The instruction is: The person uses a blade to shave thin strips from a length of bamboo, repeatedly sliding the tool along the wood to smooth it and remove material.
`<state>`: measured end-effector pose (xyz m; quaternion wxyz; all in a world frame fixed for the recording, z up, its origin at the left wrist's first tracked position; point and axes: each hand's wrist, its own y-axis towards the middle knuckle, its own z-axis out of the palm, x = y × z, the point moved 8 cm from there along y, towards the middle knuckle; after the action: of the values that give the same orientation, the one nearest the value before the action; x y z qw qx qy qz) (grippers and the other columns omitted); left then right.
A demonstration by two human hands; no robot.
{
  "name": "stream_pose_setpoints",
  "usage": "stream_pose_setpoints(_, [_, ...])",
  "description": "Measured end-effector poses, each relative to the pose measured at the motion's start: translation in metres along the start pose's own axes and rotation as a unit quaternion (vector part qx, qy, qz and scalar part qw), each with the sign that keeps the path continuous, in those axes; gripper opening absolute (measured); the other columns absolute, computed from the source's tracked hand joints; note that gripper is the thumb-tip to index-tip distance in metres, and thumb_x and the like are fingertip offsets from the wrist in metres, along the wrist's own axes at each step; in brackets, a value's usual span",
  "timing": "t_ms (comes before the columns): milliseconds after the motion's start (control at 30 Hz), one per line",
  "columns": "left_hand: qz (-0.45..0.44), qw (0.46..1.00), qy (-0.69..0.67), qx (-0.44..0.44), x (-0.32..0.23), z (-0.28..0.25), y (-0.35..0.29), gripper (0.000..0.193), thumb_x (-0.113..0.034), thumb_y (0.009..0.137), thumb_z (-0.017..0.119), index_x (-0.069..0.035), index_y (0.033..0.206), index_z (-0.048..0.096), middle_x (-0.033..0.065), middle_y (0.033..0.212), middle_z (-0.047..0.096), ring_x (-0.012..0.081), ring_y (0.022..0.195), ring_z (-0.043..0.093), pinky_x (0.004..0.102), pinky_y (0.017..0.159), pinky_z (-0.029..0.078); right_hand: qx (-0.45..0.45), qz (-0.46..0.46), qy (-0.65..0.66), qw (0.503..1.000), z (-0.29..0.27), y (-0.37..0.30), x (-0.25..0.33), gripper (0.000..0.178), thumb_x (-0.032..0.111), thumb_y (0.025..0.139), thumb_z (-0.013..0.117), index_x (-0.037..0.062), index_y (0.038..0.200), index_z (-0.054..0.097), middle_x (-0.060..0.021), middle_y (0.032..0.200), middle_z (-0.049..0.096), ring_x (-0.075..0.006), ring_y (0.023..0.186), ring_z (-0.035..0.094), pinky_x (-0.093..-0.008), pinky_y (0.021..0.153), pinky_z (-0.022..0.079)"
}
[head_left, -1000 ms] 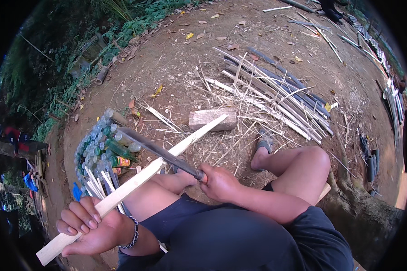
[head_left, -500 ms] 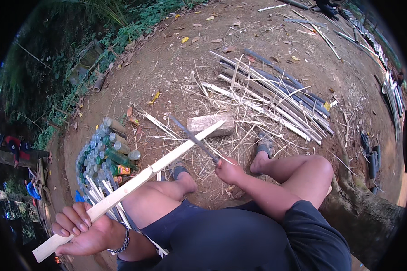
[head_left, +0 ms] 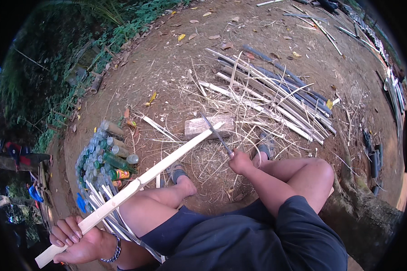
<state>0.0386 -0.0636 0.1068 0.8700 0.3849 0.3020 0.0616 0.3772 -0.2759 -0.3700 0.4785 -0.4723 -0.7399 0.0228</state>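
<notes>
My left hand (head_left: 79, 243) is closed around the near end of a long pale bamboo strip (head_left: 153, 170), which slants up to the right. The strip's far tip lies over a short wooden block (head_left: 196, 128) on the ground. My right hand (head_left: 242, 162) grips the handle of a long knife (head_left: 218, 134). Its dark, narrow blade crosses the strip near the far tip, over the block. Whether the edge bites into the wood cannot be seen. Several thinner pale strips (head_left: 105, 203) lie beside my left thigh.
Beyond the block lies a pile of split bamboo lengths (head_left: 276, 97) among curled shavings. Several glass bottles (head_left: 111, 156) are heaped left of my feet. A tree root (head_left: 357, 198) rises at right. Another person (head_left: 16, 153) is at the far left.
My right hand has moved the knife right along the strip, toward its far tip. The strip and my left hand have shifted only slightly.
</notes>
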Motion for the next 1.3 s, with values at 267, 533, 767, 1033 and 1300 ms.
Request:
stream_pose_setpoints(267, [-0.008, 1.000, 0.016, 0.006, 0.009, 0.003, 0.011, 0.067, -0.071, 0.090, 0.033, -0.010, 0.064, 0.042, -0.0008, 0.054, 0.033, 0.0097, 0.044, 0.031, 0.0224, 0.040, 0.027, -0.029, -0.009, -0.015, 0.999, -0.011, 0.012, -0.026, 0.021, 0.019, 0.083, 0.057, 0.0091, 0.102, 0.057, -0.0225, 0.095, 0.064, -0.0415, 0.094, 0.062, -0.0503, 0.083, 0.048])
stream_pose_setpoints(533, [-0.027, 1.000, 0.014, 0.000, 0.020, -0.012, 0.018, 0.069, -0.073, 0.090, 0.028, -0.010, 0.064, 0.040, -0.0010, 0.054, 0.032, 0.0097, 0.045, 0.031, 0.0232, 0.040, 0.025, -0.011, -0.086, -0.036, 0.996, -0.018, -0.008, 0.028, 0.030, 0.018, 0.080, 0.060, 0.0028, 0.105, 0.057, -0.0238, 0.095, 0.066, -0.0409, 0.093, 0.063, -0.0475, 0.081, 0.049])
stream_pose_setpoints(767, [-0.032, 0.999, 0.013, 0.031, 0.018, -0.011, 0.019, 0.072, -0.075, 0.089, 0.022, -0.010, 0.065, 0.040, -0.0005, 0.056, 0.033, 0.0104, 0.045, 0.031, 0.0230, 0.041, 0.026, 0.033, -0.041, -0.070, 0.996, -0.020, -0.006, 0.041, 0.024, 0.022, 0.090, 0.052, 0.0073, 0.108, 0.056, -0.0209, 0.095, 0.065, -0.0391, 0.091, 0.064, -0.0496, 0.083, 0.049])
stream_pose_setpoints(1033, [-0.049, 0.997, 0.016, 0.058, 0.029, 0.001, 0.035, 0.075, -0.077, 0.087, 0.017, -0.010, 0.064, 0.039, 0.0001, 0.055, 0.034, 0.0104, 0.045, 0.033, 0.0227, 0.042, 0.028, 0.037, 0.036, -0.115, 0.992, -0.041, 0.054, -0.037, 0.034, 0.021, 0.089, 0.055, 0.0016, 0.117, 0.055, -0.0222, 0.103, 0.066, -0.0366, 0.096, 0.065, -0.0468, 0.085, 0.050])
stream_pose_setpoints(1300, [-0.059, 0.997, 0.027, 0.029, 0.041, 0.008, 0.050, 0.078, -0.080, 0.085, 0.014, -0.010, 0.062, 0.038, -0.0001, 0.053, 0.034, 0.0101, 0.042, 0.031, 0.0222, 0.041, 0.030, 0.020, -0.058, -0.066, 0.996, -0.026, 0.020, 0.027, 0.024, 0.020, 0.090, 0.052, 0.0046, 0.107, 0.057, -0.0221, 0.096, 0.066, -0.0388, 0.092, 0.064, -0.0482, 0.082, 0.050])
